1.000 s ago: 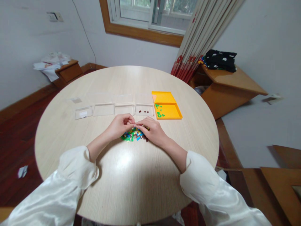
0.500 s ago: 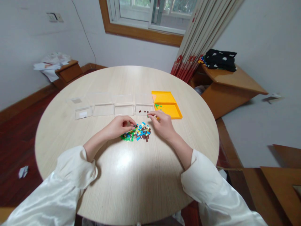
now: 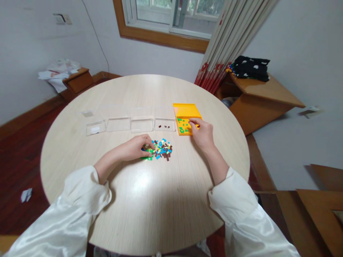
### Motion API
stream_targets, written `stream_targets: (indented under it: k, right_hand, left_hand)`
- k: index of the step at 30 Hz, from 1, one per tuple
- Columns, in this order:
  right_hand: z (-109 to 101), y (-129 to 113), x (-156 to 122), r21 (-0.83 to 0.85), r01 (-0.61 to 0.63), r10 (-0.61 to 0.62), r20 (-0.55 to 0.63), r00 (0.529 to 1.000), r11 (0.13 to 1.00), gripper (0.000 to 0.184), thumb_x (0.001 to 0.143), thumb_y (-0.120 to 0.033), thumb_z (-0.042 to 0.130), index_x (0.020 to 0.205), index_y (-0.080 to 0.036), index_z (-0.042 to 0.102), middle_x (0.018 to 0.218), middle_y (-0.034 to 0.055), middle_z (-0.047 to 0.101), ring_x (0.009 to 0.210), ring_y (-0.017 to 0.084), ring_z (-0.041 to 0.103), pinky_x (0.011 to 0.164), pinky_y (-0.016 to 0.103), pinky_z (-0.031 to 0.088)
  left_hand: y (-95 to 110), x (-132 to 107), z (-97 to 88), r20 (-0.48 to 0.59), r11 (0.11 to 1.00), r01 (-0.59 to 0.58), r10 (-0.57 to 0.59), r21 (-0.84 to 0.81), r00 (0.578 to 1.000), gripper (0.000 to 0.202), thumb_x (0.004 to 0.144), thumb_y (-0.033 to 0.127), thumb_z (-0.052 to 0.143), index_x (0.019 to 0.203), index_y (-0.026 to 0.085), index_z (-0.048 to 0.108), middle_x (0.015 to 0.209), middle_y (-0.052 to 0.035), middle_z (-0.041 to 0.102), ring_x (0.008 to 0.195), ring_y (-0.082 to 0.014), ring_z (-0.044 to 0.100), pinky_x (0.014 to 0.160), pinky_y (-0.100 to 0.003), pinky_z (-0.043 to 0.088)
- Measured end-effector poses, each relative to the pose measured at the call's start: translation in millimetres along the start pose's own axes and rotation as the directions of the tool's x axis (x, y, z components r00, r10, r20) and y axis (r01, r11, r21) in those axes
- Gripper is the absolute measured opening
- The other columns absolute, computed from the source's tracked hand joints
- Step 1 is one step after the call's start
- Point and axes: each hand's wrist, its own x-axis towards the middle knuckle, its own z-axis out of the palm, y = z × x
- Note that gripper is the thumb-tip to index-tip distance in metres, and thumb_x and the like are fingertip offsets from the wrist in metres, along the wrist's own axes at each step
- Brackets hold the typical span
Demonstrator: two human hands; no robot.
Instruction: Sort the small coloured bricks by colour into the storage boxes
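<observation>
A pile of small toy building bricks (image 3: 163, 149), in brown, blue, green and pale yellow, lies on the table. My left hand (image 3: 137, 146) is at the pile's left side, thumb and fingers apart, its fingertips among the green bricks. Over the open yellow box (image 3: 198, 131) is my right hand (image 3: 203, 134), its thumb and index finger pinched together. What they hold, if anything, is too small to make out. Several green bricks (image 3: 182, 129) are scattered in the left part of that box. A clear box (image 3: 157, 130) beside it holds a few brown bricks (image 3: 160, 126).
Further clear boxes with raised lids stand in a row to the left, among them one (image 3: 131, 130) and another (image 3: 107, 129). The leftmost box (image 3: 87, 132) has a white slip (image 3: 95, 129) inside. All stand on a round wooden table (image 3: 150, 214).
My right hand has moved right, from in front of the clear box with brown bricks to over the yellow box. The fingers of my left hand have spread and dipped to the green bricks.
</observation>
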Motion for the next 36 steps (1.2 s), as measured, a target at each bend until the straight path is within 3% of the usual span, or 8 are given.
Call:
stream_targets:
  k: [11, 20, 26, 30, 36]
  right_hand:
    - [8.0, -2.8, -4.1, 0.047, 0.056, -0.059, 0.056, 0.997, 0.997, 0.022, 0.080, -0.020, 0.052, 0.088, -0.020, 0.073, 0.092, 0.0062, 0.075, 0.083, 0.022, 0.069, 0.079, 0.037, 0.053]
    - [19.3, -28.4, -20.6, 0.167, 0.199, -0.225, 0.153, 0.962, 0.966, 0.020, 0.083, -0.016, 0.053, 0.089, -0.021, 0.071, 0.091, 0.0050, 0.074, 0.087, 0.020, 0.068, 0.081, 0.036, 0.053]
    - [23.5, -44.2, -32.5, 0.268, 0.258, -0.307, 0.156, 0.939, 0.928, 0.019, 0.085, -0.016, 0.053, 0.089, -0.021, 0.071, 0.091, 0.0052, 0.074, 0.087, 0.019, 0.067, 0.082, 0.035, 0.052]
    - [23.9, -52.8, -37.6, 0.335, 0.285, -0.367, 0.217, 0.904, 0.898, 0.014, 0.085, -0.022, 0.057, 0.092, -0.021, 0.070, 0.090, 0.0051, 0.073, 0.087, 0.018, 0.066, 0.082, 0.035, 0.052]
    - [24.6, -60.5, -42.1, 0.412, 0.335, -0.482, 0.331, 0.811, 0.847, 0.017, 0.084, -0.025, 0.062, 0.099, -0.021, 0.069, 0.093, 0.0063, 0.072, 0.090, 0.018, 0.063, 0.083, 0.034, 0.050]
  left_hand:
    - [1.0, 2.8, 4.8, -0.043, 0.997, 0.041, -0.044, -0.065, 0.998, 0.014, 0.068, 0.028, 0.066, 0.074, 0.016, 0.061, 0.067, 0.0015, 0.054, 0.063, -0.0127, 0.047, 0.060, -0.024, 0.036]
    - [1.6, 4.4, 8.3, -0.070, 0.991, 0.056, -0.065, -0.124, 0.995, 0.014, 0.069, 0.024, 0.065, 0.065, 0.016, 0.054, 0.058, 0.0053, 0.045, 0.055, -0.0092, 0.039, 0.055, -0.021, 0.032]
    - [4.2, 4.0, 7.1, -0.092, 0.989, 0.061, -0.074, -0.135, 0.993, 0.014, 0.074, 0.026, 0.060, 0.066, 0.015, 0.057, 0.056, 0.0037, 0.048, 0.054, -0.0095, 0.041, 0.055, -0.022, 0.032]
    - [5.5, 4.2, 5.7, -0.168, 0.976, 0.081, -0.116, -0.202, 0.979, 0.014, 0.076, 0.027, 0.057, 0.069, 0.015, 0.058, 0.057, 0.0022, 0.050, 0.053, -0.0095, 0.041, 0.052, -0.022, 0.032]
    - [1.4, 5.5, 7.7, -0.242, 0.950, 0.063, -0.142, -0.305, 0.960, 0.017, 0.073, 0.032, 0.059, 0.073, 0.015, 0.058, 0.058, 0.0021, 0.050, 0.053, -0.0094, 0.041, 0.051, -0.022, 0.031]
